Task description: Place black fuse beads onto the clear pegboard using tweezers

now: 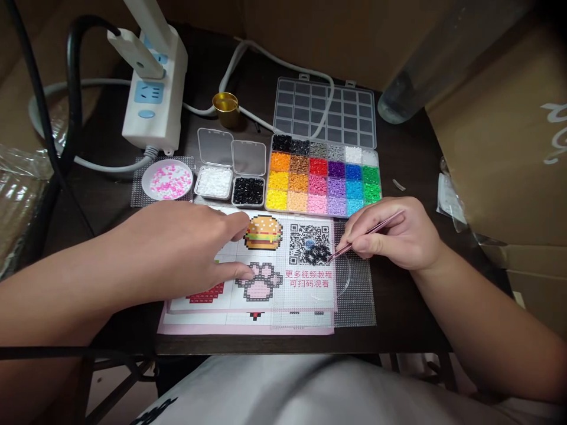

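My right hand (394,236) pinches a pair of pink metal tweezers (376,228). Their tips reach the right edge of a small cluster of black beads (316,255), which covers part of the printed QR code. Under the beads lies a clear pegboard (357,295), overlapping the right side of the pattern sheet (228,302). Across the sheet's left side stretches my left hand (190,251), thumb and forefinger apart, holding nothing. Its thumb tip is at the pink paw picture (259,286), and its forefinger points at the burger picture (263,233). The other left fingers are hidden.
Behind the sheet sit a multicoloured bead box (326,183) with its lid open, small boxes of white beads (214,182) and black beads (248,190), and a dish of pink and white beads (153,188). A power strip (153,118), cable and gold cup (225,109) stand farther back.
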`<state>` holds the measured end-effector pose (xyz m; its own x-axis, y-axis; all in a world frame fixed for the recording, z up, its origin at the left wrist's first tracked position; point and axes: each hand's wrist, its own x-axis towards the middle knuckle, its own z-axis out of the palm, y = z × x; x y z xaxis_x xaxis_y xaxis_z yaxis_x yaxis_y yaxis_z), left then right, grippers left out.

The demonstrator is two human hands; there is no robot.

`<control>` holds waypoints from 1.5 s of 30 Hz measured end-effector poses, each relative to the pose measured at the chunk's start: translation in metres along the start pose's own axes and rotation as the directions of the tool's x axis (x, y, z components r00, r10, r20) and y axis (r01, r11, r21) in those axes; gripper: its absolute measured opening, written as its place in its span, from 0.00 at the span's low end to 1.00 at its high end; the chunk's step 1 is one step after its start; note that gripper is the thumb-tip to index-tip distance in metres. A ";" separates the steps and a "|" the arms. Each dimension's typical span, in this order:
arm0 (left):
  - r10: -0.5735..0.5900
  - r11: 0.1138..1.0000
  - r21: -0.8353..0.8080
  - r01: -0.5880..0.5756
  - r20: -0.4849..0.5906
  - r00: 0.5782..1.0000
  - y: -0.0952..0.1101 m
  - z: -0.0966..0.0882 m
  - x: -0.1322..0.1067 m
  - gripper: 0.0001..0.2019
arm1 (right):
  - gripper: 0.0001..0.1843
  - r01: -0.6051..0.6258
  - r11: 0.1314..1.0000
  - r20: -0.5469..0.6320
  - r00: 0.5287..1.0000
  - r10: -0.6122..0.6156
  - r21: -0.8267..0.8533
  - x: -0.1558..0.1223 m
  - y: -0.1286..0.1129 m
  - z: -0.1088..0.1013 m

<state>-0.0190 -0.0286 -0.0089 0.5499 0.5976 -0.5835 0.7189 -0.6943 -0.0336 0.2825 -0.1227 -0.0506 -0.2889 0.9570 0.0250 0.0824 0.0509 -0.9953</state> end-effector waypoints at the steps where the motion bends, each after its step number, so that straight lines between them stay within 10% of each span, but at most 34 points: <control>1: -0.007 1.000 -0.003 0.007 0.006 1.000 0.001 -0.001 0.000 0.32 | 0.05 0.006 1.000 0.004 1.000 -0.006 -0.001 0.000 0.000 0.000; 31: 0.034 0.997 0.073 -0.032 -0.031 0.999 -0.005 0.008 0.004 0.30 | 0.06 -0.004 1.000 0.000 1.000 0.004 0.027 0.003 -0.001 -0.002; 45: -0.015 1.000 0.014 0.016 -0.054 0.998 -0.017 0.019 0.004 0.33 | 0.08 0.056 0.998 -0.210 0.976 -0.054 0.003 0.000 -0.001 0.000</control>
<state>-0.0369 -0.0224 -0.0263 0.5611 0.6285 -0.5387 0.7212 -0.6906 -0.0544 0.2827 -0.1227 -0.0500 -0.0859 0.9915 0.0978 0.0628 0.1033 -0.9927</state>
